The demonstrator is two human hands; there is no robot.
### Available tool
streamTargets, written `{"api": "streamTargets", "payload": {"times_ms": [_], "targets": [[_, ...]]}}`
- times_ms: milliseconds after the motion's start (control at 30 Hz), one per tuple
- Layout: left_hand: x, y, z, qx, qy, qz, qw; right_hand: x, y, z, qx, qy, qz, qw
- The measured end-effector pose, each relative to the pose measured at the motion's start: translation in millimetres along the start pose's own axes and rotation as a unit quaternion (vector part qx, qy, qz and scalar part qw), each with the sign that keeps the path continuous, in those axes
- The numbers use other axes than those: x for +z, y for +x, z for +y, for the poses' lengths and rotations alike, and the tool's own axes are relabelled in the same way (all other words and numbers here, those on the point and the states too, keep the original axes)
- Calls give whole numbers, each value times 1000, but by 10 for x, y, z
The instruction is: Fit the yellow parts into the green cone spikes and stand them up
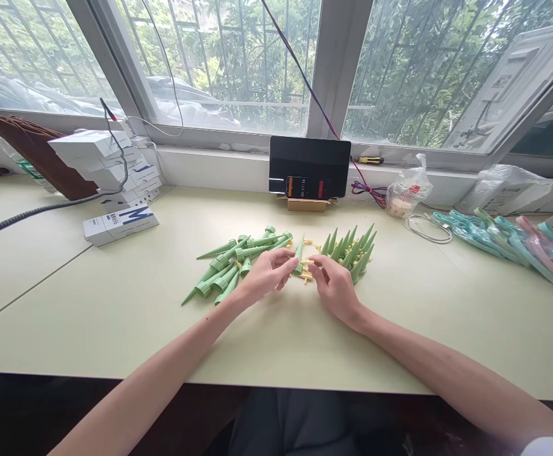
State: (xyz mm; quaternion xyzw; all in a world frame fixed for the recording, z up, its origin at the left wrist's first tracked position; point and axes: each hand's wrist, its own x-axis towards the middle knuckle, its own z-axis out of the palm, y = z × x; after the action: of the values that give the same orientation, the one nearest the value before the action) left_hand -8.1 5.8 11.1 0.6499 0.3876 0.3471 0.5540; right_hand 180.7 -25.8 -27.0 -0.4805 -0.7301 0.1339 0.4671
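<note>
My left hand (269, 272) is closed around a green plant watering spike (299, 248), its tip pointing up. A small yellow valve stem (307, 261) sits level at the spike's side, pinched by the fingertips of my right hand (337, 288). I cannot tell how deep the stem reaches into the spike. Left of my hands lies a loose heap of green spikes with ribbed caps (223, 266). To the right, several green spikes with yellow stems fitted (352, 250) stand upright in a cluster. Loose yellow stems (306, 277) lie between and behind my hands.
A tablet (309, 158) with a phone (305, 188) before it leans by the window. White boxes (121, 225) and a dark coiled cable (57, 206) lie left. At right are a knotted plastic bag (406, 190), a white cable (431, 231) and wrapped coloured items (508, 244).
</note>
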Motion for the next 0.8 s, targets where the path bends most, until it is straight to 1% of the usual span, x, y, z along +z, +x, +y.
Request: {"api": "streamTargets", "payload": {"times_ms": [233,500,800], "targets": [[-17,19,20,-24,-46,-18,999,-16,-2,-17,5,4,-5,1000],[5,4,55,-40,-61,-15,997,-20,-5,-21,16,30,-16,999],[-4,-8,44,-22,-51,-20,998,-28,7,-35,12,26,-20,999]]}}
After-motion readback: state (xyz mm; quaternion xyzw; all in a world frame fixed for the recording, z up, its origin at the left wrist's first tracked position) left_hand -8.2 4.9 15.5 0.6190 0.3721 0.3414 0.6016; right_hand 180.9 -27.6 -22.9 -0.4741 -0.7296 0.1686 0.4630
